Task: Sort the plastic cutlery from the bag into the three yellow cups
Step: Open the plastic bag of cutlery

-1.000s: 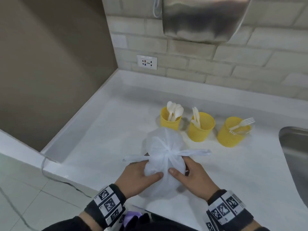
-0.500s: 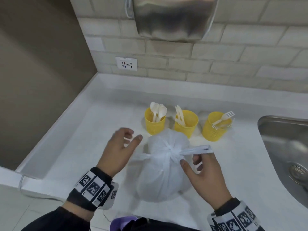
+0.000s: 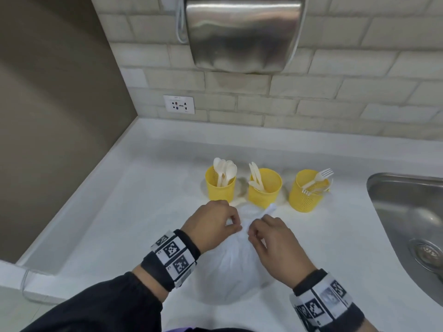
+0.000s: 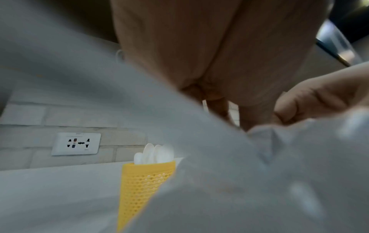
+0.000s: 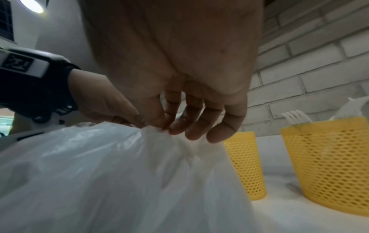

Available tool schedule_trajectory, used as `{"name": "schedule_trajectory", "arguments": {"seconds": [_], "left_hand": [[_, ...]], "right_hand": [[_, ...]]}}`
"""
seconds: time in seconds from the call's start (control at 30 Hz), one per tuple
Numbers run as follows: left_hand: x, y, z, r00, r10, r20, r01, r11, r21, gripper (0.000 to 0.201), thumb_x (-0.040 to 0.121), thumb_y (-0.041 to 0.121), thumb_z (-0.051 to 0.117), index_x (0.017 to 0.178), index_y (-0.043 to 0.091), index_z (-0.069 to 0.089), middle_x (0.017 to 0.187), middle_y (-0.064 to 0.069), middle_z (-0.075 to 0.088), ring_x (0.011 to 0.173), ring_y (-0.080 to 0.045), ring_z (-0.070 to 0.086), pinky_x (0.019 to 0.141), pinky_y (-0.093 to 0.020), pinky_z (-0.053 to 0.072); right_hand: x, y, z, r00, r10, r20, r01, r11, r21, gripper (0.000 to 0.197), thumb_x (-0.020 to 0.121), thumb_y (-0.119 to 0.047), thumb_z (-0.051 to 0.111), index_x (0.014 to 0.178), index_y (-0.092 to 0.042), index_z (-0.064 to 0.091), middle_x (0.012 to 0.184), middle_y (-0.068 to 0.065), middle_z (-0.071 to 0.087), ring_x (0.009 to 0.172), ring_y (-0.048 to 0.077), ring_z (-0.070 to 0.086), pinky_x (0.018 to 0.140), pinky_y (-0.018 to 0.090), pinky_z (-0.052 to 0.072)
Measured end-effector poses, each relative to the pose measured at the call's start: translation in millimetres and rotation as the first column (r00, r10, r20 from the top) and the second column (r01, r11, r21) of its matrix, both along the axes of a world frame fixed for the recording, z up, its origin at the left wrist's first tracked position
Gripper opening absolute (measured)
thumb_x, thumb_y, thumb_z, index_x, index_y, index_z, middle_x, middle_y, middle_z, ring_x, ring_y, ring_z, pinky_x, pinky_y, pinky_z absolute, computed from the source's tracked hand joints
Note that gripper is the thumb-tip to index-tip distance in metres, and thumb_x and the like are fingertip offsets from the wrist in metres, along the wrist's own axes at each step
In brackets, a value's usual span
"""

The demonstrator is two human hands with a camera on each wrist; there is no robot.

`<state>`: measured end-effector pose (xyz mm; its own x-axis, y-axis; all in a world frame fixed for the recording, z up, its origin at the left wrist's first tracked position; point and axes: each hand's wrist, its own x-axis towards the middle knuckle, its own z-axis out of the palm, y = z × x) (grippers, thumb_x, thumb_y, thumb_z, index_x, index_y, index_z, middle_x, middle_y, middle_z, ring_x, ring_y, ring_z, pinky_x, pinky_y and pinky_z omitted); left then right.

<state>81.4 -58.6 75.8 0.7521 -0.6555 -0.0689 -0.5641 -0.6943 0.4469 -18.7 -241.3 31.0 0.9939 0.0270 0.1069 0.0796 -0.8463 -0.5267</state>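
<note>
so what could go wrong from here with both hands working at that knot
The thin white plastic bag is pinched at its knot by the left hand and the right hand; a hard pull could tear it and spill what is inside.

The middle yellow mesh cup of knives stands close behind the knot, so a jerk forward could tip it.

The steel sink lies open at the right; loose pieces could slide in.

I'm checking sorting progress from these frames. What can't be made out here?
- Bag contents: hidden by its tied white plastic in every view.
- The knot: head view, covered by left hand and right hand.
- Knife cup... left wrist view shows only the spoon cup; the bag blocks the others.
</note>
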Motion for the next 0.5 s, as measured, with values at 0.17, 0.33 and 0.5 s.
{"name": "schedule_trajectory", "arguments": {"seconds": [0.17, 0.33, 0.5], "left_hand": [[4.3, 0.6, 4.7, 0.997, -0.034, -0.065, 0.031, 0.999, -0.043, 0.014, 0.098, 0.033, 0.065, 0.105, 0.024, 0.074, 0.108, 0.004, 0.064, 0.098, -0.015, 0.06, 0.088, -0.032, 0.05], [6.1, -1.5, 6.3, 0.998, -0.036, -0.048, 0.035, 0.999, -0.015, 0.015, 0.097, 0.03, 0.064, 0.108, 0.026, 0.073, 0.106, 0.006, 0.063, 0.098, -0.014, 0.06, 0.085, -0.028, 0.047], [3.5, -2.7, 6.6, 0.999, 0.036, -0.023, -0.039, 0.99, -0.134, 0.008, 0.097, 0.029, 0.064, 0.099, 0.029, 0.072, 0.098, 0.014, 0.06, 0.074, 0.001, 0.051, 0.073, -0.021, 0.038]], "right_hand": [[1.3, -2.5, 7.9, 0.997, -0.053, 0.063, 0.049, 0.997, 0.068, 0.01, 0.097, -0.026, 0.042, 0.088, -0.029, 0.044, 0.086, -0.01, 0.046, 0.08, 0.017, 0.047, 0.069, 0.047, 0.048], [-1.4, 5.2, 10.5, 0.994, -0.081, 0.07, 0.076, 0.994, 0.075, 0.013, 0.095, -0.04, 0.044, 0.099, -0.029, 0.049, 0.094, -0.012, 0.05, 0.087, 0.016, 0.053, 0.074, 0.042, 0.049], [-2.6, 10.1, 10.1, 0.992, -0.055, 0.115, 0.059, 0.998, -0.034, 0.008, 0.097, -0.035, 0.053, 0.093, -0.027, 0.051, 0.092, -0.008, 0.045, 0.08, 0.02, 0.052, 0.065, 0.043, 0.048]]}}
